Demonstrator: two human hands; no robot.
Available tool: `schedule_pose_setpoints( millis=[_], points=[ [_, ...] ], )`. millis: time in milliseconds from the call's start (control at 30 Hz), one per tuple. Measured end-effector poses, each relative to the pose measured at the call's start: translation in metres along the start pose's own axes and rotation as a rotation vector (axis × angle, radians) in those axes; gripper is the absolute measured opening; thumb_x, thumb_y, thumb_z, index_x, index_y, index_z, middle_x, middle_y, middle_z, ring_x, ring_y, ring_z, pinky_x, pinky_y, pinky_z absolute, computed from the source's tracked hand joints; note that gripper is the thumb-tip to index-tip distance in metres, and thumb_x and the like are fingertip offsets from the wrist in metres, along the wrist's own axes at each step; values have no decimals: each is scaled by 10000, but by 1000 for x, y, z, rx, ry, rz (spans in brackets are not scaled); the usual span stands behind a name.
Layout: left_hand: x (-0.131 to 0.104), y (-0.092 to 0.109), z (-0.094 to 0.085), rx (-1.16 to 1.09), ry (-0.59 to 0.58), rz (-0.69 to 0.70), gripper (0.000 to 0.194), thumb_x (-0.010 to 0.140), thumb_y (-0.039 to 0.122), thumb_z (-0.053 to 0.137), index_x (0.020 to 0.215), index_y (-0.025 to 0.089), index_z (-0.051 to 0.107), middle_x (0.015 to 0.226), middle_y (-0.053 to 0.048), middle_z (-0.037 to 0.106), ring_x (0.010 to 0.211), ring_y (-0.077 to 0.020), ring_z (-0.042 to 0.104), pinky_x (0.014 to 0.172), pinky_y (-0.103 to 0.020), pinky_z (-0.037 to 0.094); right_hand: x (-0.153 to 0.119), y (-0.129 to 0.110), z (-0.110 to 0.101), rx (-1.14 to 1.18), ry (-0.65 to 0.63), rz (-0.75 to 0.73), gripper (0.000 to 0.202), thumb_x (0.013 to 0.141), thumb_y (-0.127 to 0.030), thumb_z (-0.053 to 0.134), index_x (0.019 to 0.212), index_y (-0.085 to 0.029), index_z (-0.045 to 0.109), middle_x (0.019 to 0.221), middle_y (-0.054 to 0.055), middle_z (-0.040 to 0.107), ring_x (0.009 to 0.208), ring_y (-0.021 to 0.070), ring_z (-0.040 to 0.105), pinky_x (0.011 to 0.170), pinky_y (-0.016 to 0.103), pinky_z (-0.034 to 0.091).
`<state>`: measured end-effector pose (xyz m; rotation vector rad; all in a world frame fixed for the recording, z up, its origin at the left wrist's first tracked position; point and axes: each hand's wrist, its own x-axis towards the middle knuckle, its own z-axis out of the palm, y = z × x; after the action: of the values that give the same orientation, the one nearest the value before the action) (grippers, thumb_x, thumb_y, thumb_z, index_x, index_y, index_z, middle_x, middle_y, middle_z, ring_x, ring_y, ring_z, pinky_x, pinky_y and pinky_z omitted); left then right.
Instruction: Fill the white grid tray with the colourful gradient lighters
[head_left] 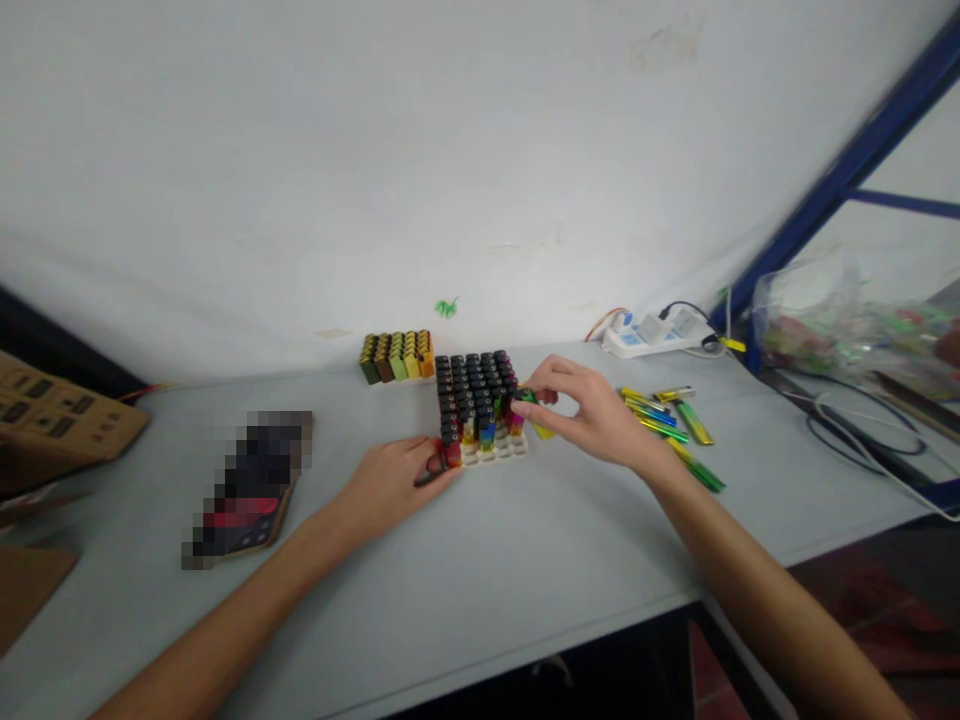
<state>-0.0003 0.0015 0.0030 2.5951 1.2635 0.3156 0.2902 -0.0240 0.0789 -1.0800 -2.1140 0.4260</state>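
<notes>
A white tray in the middle of the grey table holds many upright lighters with black tops and coloured bodies. My right hand pinches a green and yellow lighter at the tray's right edge. My left hand rests on the table against the tray's front left corner, its fingers curled by a red lighter there. Loose green and yellow lighters lie on the table to the right of my right hand.
A row of yellow, green and brown lighters stands near the wall. A blurred dark object lies at left, cardboard at far left. A white power strip, cables and a plastic bag sit at right by a blue frame.
</notes>
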Motion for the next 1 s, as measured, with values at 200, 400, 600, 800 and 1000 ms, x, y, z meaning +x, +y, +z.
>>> schedule_pose_setpoints(
  millis=[200, 400, 600, 800, 1000],
  points=[
    [-1, 1, -3, 13, -8, -8, 363, 990, 534, 514, 823, 222, 593, 707, 11, 599, 620, -187, 561, 607, -289, 350, 26, 18, 5, -82, -141, -64, 234, 961, -397, 692, 999, -167, 713, 885, 34, 684, 736, 154, 584, 728, 283, 445],
    [0, -1, 0, 38, -5, -2, 386, 994, 556, 505, 814, 224, 581, 691, 14, 576, 607, -191, 549, 608, -298, 332, 18, 36, 33, -137, -34, -180, 136, 901, -295, 765, 987, -190, 754, 1031, 92, 631, 1016, 235, 562, 928, 376, 465],
    [0, 0, -1, 33, -22, -1, 379, 991, 542, 495, 794, 225, 561, 686, 14, 570, 606, -188, 547, 597, -293, 324, 15, 36, 39, -159, 27, -137, 131, 845, -288, 819, 955, -219, 804, 1150, 104, 560, 1170, 268, 511, 1013, 448, 460],
    [1, 0, -1, 18, -2, 3, 368, 988, 529, 500, 792, 224, 563, 694, 14, 576, 624, -190, 558, 610, -290, 336, 15, 46, 40, -74, 45, -92, 132, 807, -308, 854, 887, -214, 808, 1265, 107, 590, 1233, 278, 553, 1084, 483, 441],
    [0, -1, 0, 12, -2, -10, 380, 981, 543, 491, 777, 229, 551, 676, 19, 559, 611, -188, 545, 605, -287, 331, 15, 42, 40, -170, -3, -103, 205, 829, -314, 835, 999, -215, 777, 1293, 126, 571, 1266, 295, 524, 1091, 497, 455]
  ],
)
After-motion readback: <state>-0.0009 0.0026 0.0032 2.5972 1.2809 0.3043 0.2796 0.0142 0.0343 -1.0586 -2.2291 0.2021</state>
